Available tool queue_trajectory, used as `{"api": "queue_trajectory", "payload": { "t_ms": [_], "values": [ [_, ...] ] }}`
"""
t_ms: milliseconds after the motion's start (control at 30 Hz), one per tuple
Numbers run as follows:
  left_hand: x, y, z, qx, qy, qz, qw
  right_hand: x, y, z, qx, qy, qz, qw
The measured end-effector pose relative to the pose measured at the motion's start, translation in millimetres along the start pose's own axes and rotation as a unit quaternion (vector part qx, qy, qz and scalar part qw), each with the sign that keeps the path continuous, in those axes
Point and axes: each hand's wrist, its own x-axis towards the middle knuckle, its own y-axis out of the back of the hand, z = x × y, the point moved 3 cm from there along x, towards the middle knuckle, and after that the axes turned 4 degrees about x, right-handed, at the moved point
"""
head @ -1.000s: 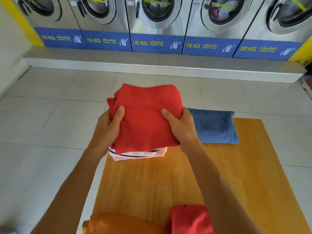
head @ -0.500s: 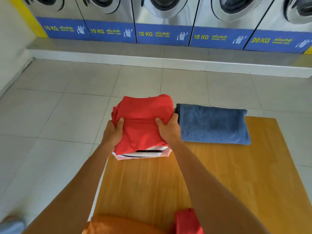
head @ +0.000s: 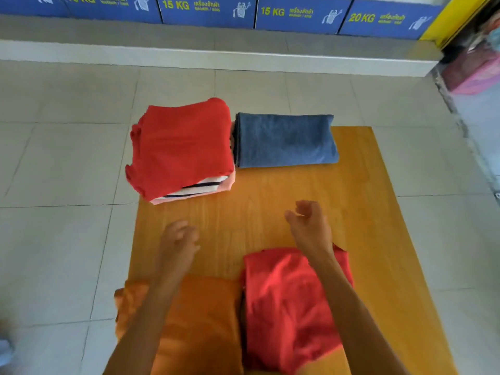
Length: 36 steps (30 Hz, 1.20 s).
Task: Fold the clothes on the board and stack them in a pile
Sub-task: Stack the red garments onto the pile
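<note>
While the folded pile (head: 181,150) with the red shirt on top sits at the worktop's (head: 270,212) far-left corner, touching a folded blue towel (head: 284,140), both hands, left (head: 178,239) and right (head: 311,228), hover empty, grip loosely curled, above unfolded orange (head: 200,320) and red (head: 292,307) clothes.

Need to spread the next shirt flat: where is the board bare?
Bare wood lies mid-board, between the red-topped pile and blue folded cloth beyond and the orange garment and crumpled red garment nearer. The right strip is free too. Far-left corner and near edge are crowded.
</note>
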Motion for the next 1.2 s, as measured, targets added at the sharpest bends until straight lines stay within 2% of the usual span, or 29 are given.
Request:
{"api": "queue_trajectory", "payload": {
  "t_ms": [33,100,200,333,433,533,733,933,1067,1200],
  "values": [
    [-17,-18,-7,-0.020,0.030,-0.062,0.997,-9,18,22,-0.019,0.002,0.030,0.999],
    [-49,-49,-26,-0.002,0.060,-0.134,0.989,-28,51,62,-0.056,-0.011,0.074,0.996],
    [-80,-82,-48,0.045,0.051,-0.160,0.985,-50,88,110,-0.112,-0.082,0.093,0.986],
    [-99,-101,-54,0.023,0.061,-0.178,0.982,-70,95,138,-0.066,-0.201,-0.009,0.977],
    [-105,-111,-49,0.038,0.031,-0.184,0.982,-77,85,130,-0.019,-0.191,-0.064,0.979],
    [-106,-107,-40,0.015,0.061,-0.218,0.974,-80,75,107,0.024,-0.173,-0.122,0.977],
    [-87,-55,-7,-0.133,0.107,-0.170,0.971,-66,61,38,0.173,-0.128,-0.172,0.961],
    [-28,30,66,-0.151,0.023,-0.073,0.986,-18,2,-68,0.190,-0.028,-0.205,0.960],
    [25,87,122,-0.110,-0.015,-0.018,0.994,20,-48,-144,0.205,0.031,-0.226,0.952],
    [83,121,171,-0.103,-0.077,0.044,0.991,61,-92,-199,0.221,0.046,-0.225,0.948]
  ]
}}
